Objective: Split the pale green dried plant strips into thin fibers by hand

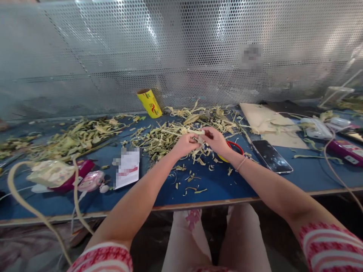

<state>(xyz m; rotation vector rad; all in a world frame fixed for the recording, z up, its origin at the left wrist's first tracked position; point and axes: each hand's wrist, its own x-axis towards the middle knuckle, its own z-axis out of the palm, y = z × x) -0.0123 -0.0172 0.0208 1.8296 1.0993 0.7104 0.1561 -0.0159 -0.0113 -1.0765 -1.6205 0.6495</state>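
Observation:
Both hands meet over the middle of the blue table [221, 185]. My left hand [185, 144] and my right hand [217, 139] pinch the same pale green plant stalk [195, 132] between their fingertips. Under and behind them lies a heap of peeled stalks and husk strips [164, 138]. Small trimmings [193, 177] are scattered on the table in front of the hands. Red-handled scissors [236, 146] lie just right of my right wrist, partly hidden by it.
A yellow roll [149, 102] leans at the perforated metal back wall [181, 53]. A phone [271, 156] lies to the right, with cardboard [269, 122] and chargers beyond. At left are another husk pile [73, 136], a white card [128, 168], a pink gadget [91, 180] and cables.

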